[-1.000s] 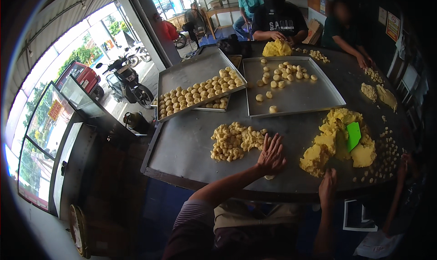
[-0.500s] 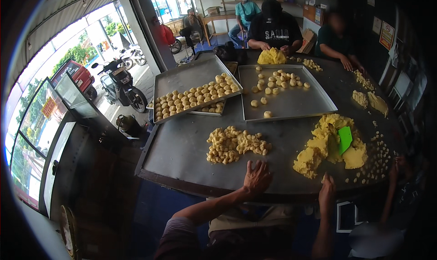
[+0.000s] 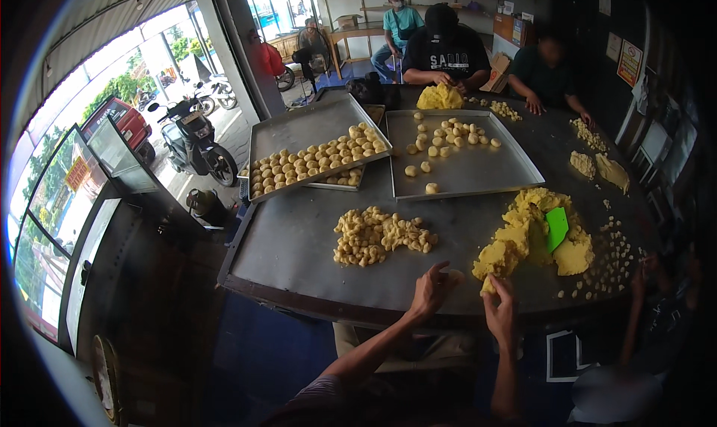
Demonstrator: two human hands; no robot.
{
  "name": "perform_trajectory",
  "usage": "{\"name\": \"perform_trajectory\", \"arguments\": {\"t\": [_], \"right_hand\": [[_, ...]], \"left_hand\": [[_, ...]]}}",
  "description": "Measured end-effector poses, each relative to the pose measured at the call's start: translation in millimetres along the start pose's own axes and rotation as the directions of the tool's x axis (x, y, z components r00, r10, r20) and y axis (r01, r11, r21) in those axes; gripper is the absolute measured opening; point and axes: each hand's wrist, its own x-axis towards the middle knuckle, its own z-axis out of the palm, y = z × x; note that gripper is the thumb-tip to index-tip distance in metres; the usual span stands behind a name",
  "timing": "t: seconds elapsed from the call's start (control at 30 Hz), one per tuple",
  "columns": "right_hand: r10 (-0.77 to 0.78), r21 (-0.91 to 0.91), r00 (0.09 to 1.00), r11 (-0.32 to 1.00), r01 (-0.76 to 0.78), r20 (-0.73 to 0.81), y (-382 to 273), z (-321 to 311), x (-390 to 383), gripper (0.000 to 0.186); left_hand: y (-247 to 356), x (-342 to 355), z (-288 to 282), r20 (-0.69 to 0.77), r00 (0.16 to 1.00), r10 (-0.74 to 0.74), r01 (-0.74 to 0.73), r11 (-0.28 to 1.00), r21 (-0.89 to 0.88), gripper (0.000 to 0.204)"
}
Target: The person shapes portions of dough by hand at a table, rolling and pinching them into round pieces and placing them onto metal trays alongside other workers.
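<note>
My left hand (image 3: 432, 295) is raised over the near edge of the table, its fingers curved around what looks like a small pale piece of dough (image 3: 455, 277), partly hidden. My right hand (image 3: 502, 307) pinches a lump of yellow filling (image 3: 488, 284) between thumb and fingers, at the near side of the large crumbly filling mound (image 3: 498, 256). A bright green scraper (image 3: 556, 229) stands stuck in that mound. Left of it, beyond my left hand, lies a heap of small pale dough pieces (image 3: 366, 236).
A metal tray (image 3: 291, 135) with rows of dough balls overlaps another tray beneath. Beside it, a second tray (image 3: 493, 173) holds scattered balls. Small dough bits (image 3: 612, 251) lie at the right. Across the table, one person works by a yellow mound (image 3: 441, 96); another reaches in at the right.
My left hand has left the table beside the dough heap, moved right and turned over. My right hand has moved left to the filling mound and now pinches a lump. The view has shifted slightly.
</note>
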Motion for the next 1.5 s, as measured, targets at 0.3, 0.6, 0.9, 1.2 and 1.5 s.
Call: {"name": "perform_trajectory", "arguments": {"t": [0.3,0.6,0.9,1.2,1.5], "right_hand": [[-0.134,-0.076,0.990,0.989,0.131,-0.047,-39.4,50.0,16.1,0.018],[-0.035,0.314,0.982,0.949,-0.026,0.186,-16.4,60.0,21.4,0.028],[-0.336,-0.364,0.934,0.861,0.356,0.119,-34.1,66.5,8.7,0.012],[0.169,0.309,0.945,0.916,-0.255,0.279,16.9,68.6,31.2,0.043],[-0.078,-0.064,0.992,0.994,0.084,0.099,-7.6,46.2,37.1,0.042]], "left_hand": [[6.0,-3.1,-0.3,0.079,0.995,0.062,-0.062,0.998,-0.011,0.035],[-9.6,7.0,-22.7,0.223,0.972,0.080,-0.138,0.956,0.258,0.024],[-10.1,-0.3,-21.4,0.257,0.966,-0.025,-0.036,0.973,0.230,0.027],[-20.4,5.1,-33.8,0.339,0.933,0.120,-0.133,0.991,0.017,0.028],[-16.7,6.2,-28.6,0.371,0.928,0.036,-0.077,0.993,0.095,0.028]]}}
